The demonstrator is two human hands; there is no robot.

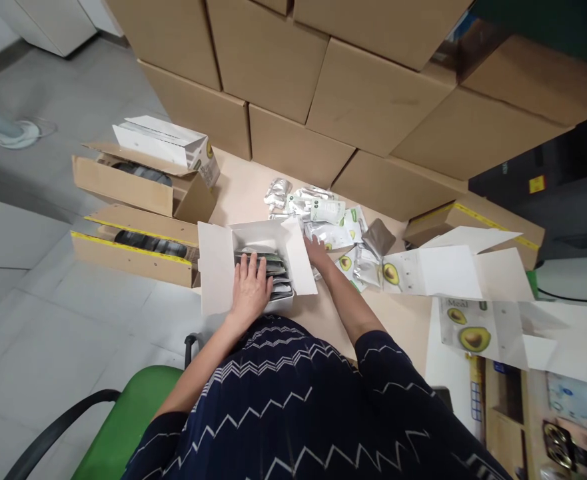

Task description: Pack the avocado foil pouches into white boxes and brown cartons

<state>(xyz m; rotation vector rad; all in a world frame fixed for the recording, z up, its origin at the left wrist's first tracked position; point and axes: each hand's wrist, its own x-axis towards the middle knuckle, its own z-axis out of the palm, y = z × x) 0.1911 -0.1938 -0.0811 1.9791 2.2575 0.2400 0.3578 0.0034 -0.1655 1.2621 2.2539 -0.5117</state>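
Note:
An opened white carton (268,235) stands on the table in front of me, its flaps folded outward. Inside it is a row of upright flat pouches (276,268). My left hand (250,290) lies over these pouches, fingers stretched out and resting on their top edges. Just past the carton's right flap (302,257), my right hand (317,253) reaches to the near edge of a pile of loose silver and white avocado-print pouches (329,212). Its visible fingers look apart, and I see nothing held; part of the hand is hidden by the flap.
Stacked brown cardboard boxes (273,60) wall off the far side. On the left are two open brown cartons (133,250) with dark contents and a white carton (160,143). Open avocado-print cartons (453,273) lie right. A green chair (138,413) is at lower left.

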